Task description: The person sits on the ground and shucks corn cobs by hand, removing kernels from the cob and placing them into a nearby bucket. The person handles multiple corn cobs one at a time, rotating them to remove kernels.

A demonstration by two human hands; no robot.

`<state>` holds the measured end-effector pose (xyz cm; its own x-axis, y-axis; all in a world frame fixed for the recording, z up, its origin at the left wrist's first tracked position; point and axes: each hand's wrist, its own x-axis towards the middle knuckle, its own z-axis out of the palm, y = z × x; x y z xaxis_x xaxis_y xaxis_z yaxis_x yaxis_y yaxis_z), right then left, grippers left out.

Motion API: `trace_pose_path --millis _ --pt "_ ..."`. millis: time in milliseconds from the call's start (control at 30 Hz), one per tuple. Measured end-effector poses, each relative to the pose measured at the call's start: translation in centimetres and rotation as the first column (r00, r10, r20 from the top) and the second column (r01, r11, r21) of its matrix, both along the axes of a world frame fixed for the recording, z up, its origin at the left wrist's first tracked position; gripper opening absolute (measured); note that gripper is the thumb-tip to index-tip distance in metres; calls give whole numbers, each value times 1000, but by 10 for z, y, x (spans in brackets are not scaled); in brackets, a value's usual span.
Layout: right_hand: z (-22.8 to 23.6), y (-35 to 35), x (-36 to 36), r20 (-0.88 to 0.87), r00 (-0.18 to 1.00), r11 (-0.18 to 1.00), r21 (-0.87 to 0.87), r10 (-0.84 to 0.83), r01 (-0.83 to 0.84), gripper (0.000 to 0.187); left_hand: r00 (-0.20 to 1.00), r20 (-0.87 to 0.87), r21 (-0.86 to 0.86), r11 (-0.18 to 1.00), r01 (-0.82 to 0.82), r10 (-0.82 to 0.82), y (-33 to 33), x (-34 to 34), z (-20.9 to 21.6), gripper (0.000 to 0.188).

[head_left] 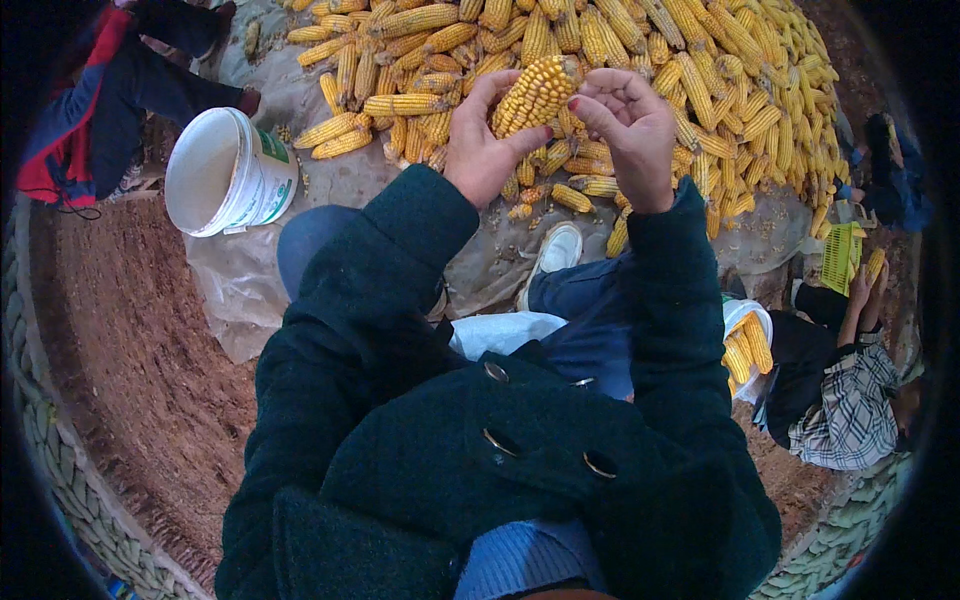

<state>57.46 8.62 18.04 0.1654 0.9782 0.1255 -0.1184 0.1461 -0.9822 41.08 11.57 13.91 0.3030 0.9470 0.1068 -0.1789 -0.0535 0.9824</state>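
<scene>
The left hand [480, 140] grips a yellow corn cob [535, 92] from below, fingers curled round it and thumb pressed to its side, holding it up above the big pile of cobs [640, 60] on the grey sheet [330, 180]. The right hand [628, 125] is bent at the cob's upper end, fingertips pinched there (whether on kernels or husk scraps I cannot tell). This looks like kernel stripping in hand; the next move likely calls for firm thumb pressure along a row. A white bucket [225, 172] lies tipped nearby.
</scene>
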Motion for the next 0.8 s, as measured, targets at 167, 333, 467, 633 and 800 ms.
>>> trace_pose_path --millis 167,333,467,633,800 --pt "-1 1 2 68 998 999 -39 -6 9 22 1000 -24 18 1000 6 -5 -1 1 1 58" --pt "-8 2 7 70 998 1000 -1 -6 6 14 1000 -10 -55 998 25 -26 -1 2 1 57" --pt "-8 4 10 90 993 997 -5 -74 75 12 988 152 -128 991 36 -16 -2 3 4 53" --pt "-1 2 12 37 999 1000 8 -15 15 12 952 293 -291 957 3 86 2 4 1 45" --pt "6 -2 17 260 924 960 -54 279 -275 11 889 429 -345 939 0 158 3 3 -1 30"
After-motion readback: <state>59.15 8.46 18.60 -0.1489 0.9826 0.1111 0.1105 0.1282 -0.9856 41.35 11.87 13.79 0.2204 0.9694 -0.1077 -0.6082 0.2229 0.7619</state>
